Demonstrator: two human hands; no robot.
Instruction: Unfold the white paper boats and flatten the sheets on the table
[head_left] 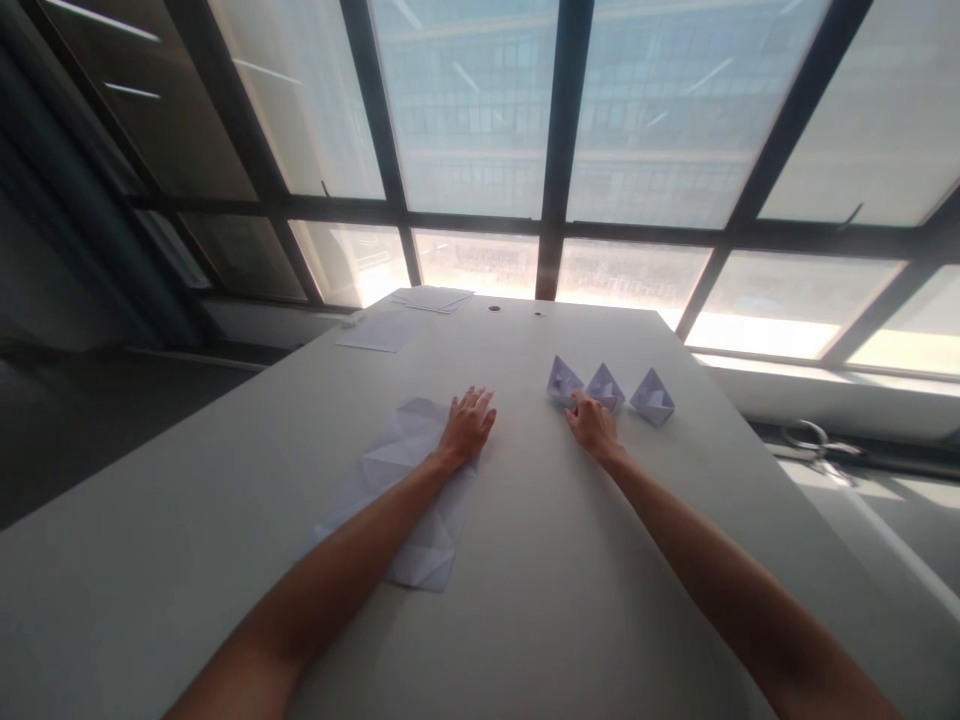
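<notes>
A creased sheet of white paper (pixel 390 465) lies unfolded on the table, its surface full of fold lines. Over its upper right edge rests my left hand (pixel 466 425), palm down with fingers stretched out. Three folded white paper boats stand in a row to the right. My right hand (pixel 594 425) has its fingertips closed at the lower right end of the leftmost paper boat (pixel 561 378). That hand partly covers the middle paper boat (pixel 606 380). The right-hand paper boat (pixel 652 398) stands apart, untouched.
The white table (pixel 525 560) narrows away toward large dark-framed windows. Flat white sheets (pixel 382 328) lie at its far left, near round holes (pixel 494 309) in the tabletop. Beyond the right edge is a metal ring-shaped object (pixel 806 438). A dark curtain (pixel 97 200) hangs at left.
</notes>
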